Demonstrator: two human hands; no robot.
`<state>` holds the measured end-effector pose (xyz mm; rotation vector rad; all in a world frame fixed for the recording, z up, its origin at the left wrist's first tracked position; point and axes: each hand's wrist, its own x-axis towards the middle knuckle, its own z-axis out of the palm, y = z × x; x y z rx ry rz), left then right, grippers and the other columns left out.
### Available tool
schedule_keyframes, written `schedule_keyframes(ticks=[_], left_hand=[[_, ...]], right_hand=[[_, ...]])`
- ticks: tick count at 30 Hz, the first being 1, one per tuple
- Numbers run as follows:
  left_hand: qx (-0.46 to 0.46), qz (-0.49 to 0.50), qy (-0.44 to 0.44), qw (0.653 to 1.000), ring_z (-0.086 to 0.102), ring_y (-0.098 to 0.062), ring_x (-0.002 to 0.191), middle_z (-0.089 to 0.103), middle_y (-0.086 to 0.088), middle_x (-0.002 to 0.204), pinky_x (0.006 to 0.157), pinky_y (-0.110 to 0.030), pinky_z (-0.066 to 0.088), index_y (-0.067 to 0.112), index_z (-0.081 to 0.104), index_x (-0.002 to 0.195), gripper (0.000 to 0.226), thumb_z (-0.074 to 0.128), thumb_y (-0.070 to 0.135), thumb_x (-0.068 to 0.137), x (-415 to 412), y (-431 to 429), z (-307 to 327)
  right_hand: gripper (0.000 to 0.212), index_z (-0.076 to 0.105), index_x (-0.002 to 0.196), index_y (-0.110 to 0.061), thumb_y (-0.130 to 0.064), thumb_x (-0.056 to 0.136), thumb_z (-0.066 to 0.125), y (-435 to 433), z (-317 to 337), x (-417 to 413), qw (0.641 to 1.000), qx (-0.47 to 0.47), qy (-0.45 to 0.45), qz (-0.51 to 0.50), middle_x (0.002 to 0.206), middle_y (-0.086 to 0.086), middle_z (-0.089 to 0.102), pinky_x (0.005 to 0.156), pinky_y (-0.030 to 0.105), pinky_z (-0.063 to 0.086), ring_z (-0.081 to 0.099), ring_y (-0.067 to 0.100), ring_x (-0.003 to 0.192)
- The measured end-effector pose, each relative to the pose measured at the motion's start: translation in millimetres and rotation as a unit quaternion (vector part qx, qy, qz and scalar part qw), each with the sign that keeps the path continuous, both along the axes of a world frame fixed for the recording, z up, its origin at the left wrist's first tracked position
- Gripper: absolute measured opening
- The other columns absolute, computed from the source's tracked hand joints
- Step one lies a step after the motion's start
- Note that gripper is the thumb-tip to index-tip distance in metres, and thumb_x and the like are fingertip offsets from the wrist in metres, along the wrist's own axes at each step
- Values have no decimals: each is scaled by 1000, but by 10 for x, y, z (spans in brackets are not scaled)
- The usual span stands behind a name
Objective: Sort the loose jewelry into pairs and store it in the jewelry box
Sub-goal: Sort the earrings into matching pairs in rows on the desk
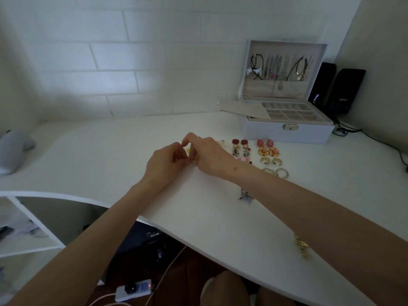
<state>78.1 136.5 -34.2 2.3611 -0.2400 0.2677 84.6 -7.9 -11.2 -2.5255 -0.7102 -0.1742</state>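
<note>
My left hand point(164, 162) and my right hand point(206, 155) meet over the white table point(110, 151), fingers curled together around a small pearly earring point(191, 166) that hangs between them. To their right, earrings lie in pairs: dark red ones point(240, 142), pink ovals point(264, 142), gold-and-pink rounds point(268, 151), gold hoops point(276, 172). A silvery piece point(245, 195) lies alone near my right forearm, and a gold piece point(301, 244) sits by the front edge. The white jewelry box point(287, 129) stands open at the back right, its compartments looking bare.
Necklaces hang in the box lid point(284, 65). A beige tray insert point(242, 109) leans off the box's left side. Two black speakers point(340, 89) with cables stand behind it. A grey object point(13, 149) lies at far left. A power strip point(134, 289) lies on the floor below.
</note>
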Motion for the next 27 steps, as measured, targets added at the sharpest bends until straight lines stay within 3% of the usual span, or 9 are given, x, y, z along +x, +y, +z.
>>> schedule_keyframes(ticks=[6,10,14,16,20,27], left_hand=[[-8,-6,-24,1000,52,1,69,62,5,86,64,-14,38,19,61,87,2,62,18,86,5,27,-23],[-38,11,-48,998,57,-10,70,61,-2,93,66,-18,42,15,60,92,5,56,13,90,-82,74,-20],[-36,-3,-66,997,57,-11,70,61,2,88,63,-18,42,16,58,94,6,58,12,89,-309,21,34],[-28,-34,-69,997,56,-9,70,60,6,85,62,-14,41,16,59,93,5,59,14,88,-476,-75,83],[-12,-123,-62,990,55,-7,71,60,9,81,61,-12,40,19,61,89,3,61,18,86,-832,-339,151],[29,-288,-17,957,55,-5,74,60,9,81,63,-12,41,24,58,83,9,66,27,83,-1248,-912,157]], right_hand=[[43,50,119,-7,10,80,49,-11,26,-23,1000,-10,-6,1,90,10,66,68,26,42,56,19,77],[47,53,116,-12,13,77,50,-103,107,-90,1000,5,-5,-14,90,4,64,65,27,46,55,15,78],[34,59,109,-14,4,80,62,-324,277,-336,999,45,15,-18,90,3,65,72,29,52,59,15,78],[28,61,105,-16,-2,81,66,-479,325,-501,997,64,24,-21,88,1,66,71,26,51,61,13,76],[21,63,99,-23,-13,82,69,-829,345,-857,997,54,34,-37,84,-7,68,67,9,44,58,1,72],[20,72,78,-27,-7,77,74,-1426,389,-1532,992,-1,124,-35,72,-13,63,64,9,40,54,-3,69]])
